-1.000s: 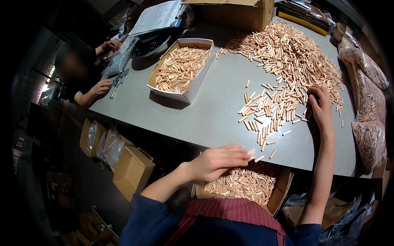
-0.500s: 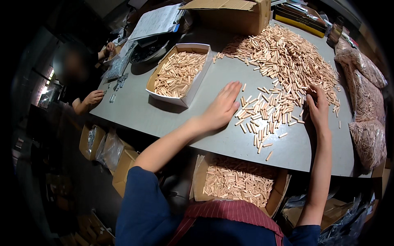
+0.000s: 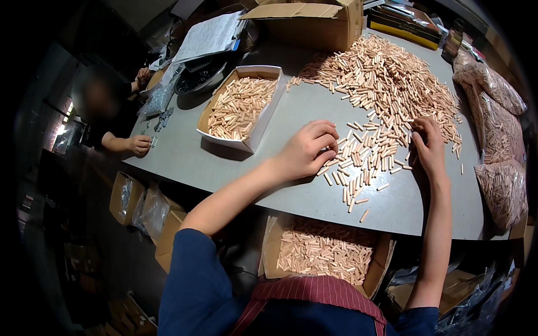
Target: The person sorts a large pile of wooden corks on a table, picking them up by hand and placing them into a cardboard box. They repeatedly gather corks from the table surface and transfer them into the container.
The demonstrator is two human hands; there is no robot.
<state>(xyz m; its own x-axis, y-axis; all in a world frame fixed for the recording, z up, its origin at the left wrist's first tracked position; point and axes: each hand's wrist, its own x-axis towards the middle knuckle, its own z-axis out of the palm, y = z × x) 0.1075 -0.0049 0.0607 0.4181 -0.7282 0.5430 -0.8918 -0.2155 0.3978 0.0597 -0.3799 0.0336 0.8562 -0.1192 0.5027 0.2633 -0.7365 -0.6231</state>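
Observation:
Wooden dowel pins (image 3: pixel 386 78) lie heaped on the grey tabletop, with a looser spread (image 3: pixel 364 157) reaching toward me. My left hand (image 3: pixel 315 150) is at the left side of this spread, its fingers curled inward and the thumb close below them. Whatever those fingers hold, if anything, is hidden. On the opposite side, my right hand (image 3: pixel 430 147) rests against the edge of the heap, fingers bent and thumb near the index finger among the dowels. I cannot make out what is inside its grip.
A white-sided box (image 3: pixel 255 144) of dowels stands left of the heap. Below the table edge is an open carton (image 3: pixel 270 246) of dowels. Filled plastic bags (image 3: pixel 499 134) line the right side. A cardboard box (image 3: pixel 311 28) sits behind. At far left, another person's hand (image 3: pixel 140 145) touches small parts.
My left hand's fingers have curled in from a flat, stretched pose, and the hand has shifted slightly toward the loose dowels. My right hand's fingers have bent more. The other person's hand has shifted.

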